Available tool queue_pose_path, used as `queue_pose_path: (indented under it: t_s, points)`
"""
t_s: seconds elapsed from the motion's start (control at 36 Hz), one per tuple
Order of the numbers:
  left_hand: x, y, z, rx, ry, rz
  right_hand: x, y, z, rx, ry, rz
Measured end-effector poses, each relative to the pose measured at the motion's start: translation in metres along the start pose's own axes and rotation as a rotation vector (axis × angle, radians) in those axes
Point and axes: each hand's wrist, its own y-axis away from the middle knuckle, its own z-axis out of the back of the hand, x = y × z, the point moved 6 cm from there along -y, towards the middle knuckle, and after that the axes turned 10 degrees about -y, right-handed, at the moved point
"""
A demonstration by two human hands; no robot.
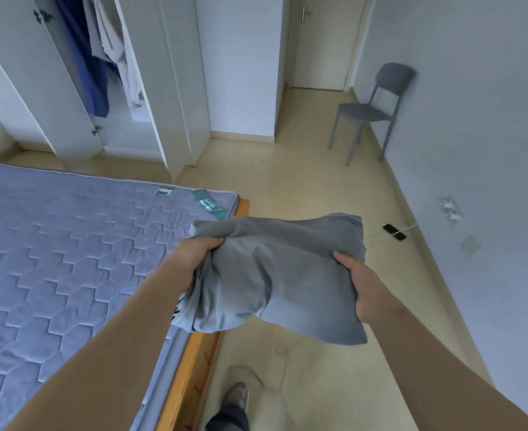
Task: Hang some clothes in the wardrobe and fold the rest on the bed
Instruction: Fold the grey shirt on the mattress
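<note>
A grey plastic chair point(371, 112) stands at the right edge of the pale floor point(303, 181), its back against the wall point(474, 88). Nearer along that edge lies a dark phone point(394, 232) — a white cable point(410, 227) runs from it towards a plug point(450, 208) on the wall. A white door point(321, 42) stands closed at the floor's far end.

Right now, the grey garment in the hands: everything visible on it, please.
The grey garment is soft, plain, knit-looking cloth, bunched and partly folded, held in the air at the edge of the bed, above the floor. The left hand grips its left edge, the right hand its right edge, thumb on top. A lighter layer with dark print shows at its lower left. Garment type cannot be told.
</note>
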Motion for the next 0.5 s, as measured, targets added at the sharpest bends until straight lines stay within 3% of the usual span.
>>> queue_pose_path:
  t_s: [0.5]
  points:
    - [-0.184, -0.225, -0.003, 0.040, 0.026, -0.084, 0.146, -0.185, -0.145, -0.068, -0.023, 0.062]
